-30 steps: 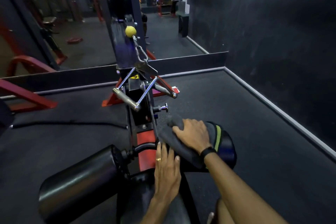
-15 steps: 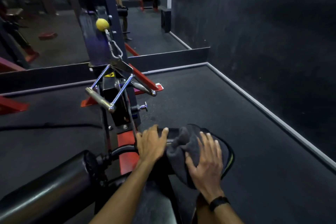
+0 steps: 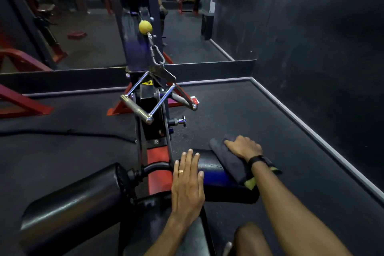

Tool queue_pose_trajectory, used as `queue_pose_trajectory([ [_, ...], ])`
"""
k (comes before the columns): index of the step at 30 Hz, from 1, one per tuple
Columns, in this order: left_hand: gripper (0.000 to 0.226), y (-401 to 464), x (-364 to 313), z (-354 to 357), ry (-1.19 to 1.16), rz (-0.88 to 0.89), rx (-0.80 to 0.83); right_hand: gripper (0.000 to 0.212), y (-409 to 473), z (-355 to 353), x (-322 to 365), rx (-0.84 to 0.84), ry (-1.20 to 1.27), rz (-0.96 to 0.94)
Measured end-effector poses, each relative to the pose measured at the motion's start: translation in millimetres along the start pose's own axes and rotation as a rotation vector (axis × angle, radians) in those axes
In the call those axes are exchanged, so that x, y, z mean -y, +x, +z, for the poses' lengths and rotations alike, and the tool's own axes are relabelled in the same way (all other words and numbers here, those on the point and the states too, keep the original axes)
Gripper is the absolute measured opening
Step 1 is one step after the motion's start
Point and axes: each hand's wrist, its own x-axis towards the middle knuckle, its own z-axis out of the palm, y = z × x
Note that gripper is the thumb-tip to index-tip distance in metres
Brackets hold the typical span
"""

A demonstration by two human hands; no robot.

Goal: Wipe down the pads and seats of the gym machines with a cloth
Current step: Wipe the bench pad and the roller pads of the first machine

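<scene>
Left hand (image 3: pixel 188 183): fingers straight and flat, pressing the inner end of the right roller pad (image 3: pixel 216 174); ring on one finger. Right hand (image 3: pixel 243 147): fingers curled down over a dark grey cloth (image 3: pixel 230 162), holding it against the pad's outer end; yellow-green edge showing below the wrist. Left roller pad (image 3: pixel 70 210) bare, well apart. Beyond: chrome V-handle (image 3: pixel 153 97), carabiner, yellow ball (image 3: pixel 145 26). Black rubber floor (image 3: pixel 249 114).

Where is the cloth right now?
In the head view, the cloth lies draped over the right roller pad, right of centre, pressed under the right hand.
</scene>
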Motion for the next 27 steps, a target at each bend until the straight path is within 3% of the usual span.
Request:
queue_pose_trajectory([
  [3, 0.051, -3.2, 4.6, 0.2, -0.100, -0.010, -0.014, 0.054, -13.1, 19.3, 33.5, -0.104, -0.048, -0.134],
  [7, 0.058, 12.1, -4.6, -20.7, -0.524, -0.389, -0.203, 0.041, -60.1, 59.0, 55.0, -0.491, 0.033, -0.345],
  [10, 0.061, 47.4, -10.4, -31.1, -0.663, -0.558, -0.364, 0.062, -83.4, 103.2, 28.2, -0.644, 0.131, -0.522],
  [12, 0.065, 71.7, -9.6, -33.7, -0.653, -0.540, -0.268, 0.074, -90.5, 129.8, -5.6, -0.702, 0.080, -0.690],
  [14, 0.059, 84.7, -8.0, -25.1, -0.497, -0.496, -0.019, 0.071, -86.7, 140.0, -40.7, -0.759, 0.036, -0.766],
  [17, 0.058, 75.6, -9.7, -3.4, -0.217, -0.394, 0.222, 0.071, -81.1, 133.6, -76.9, -0.829, 0.073, -0.629],
  [20, 0.079, 62.0, -11.6, 4.5, -0.142, -0.327, 0.117, 0.067, -72.7, 118.1, -94.3, -0.811, 0.350, -0.407],
  [24, 0.067, 54.6, -9.0, 9.0, -0.076, -0.241, 0.032, 0.054, -51.2, 70.6, -83.8, -0.571, 0.501, -0.120],
  [27, 0.061, 41.6, -4.0, 13.3, -0.012, -0.210, -0.002, 0.052, -24.0, 22.6, -52.5, -0.293, 0.360, 0.032],
])
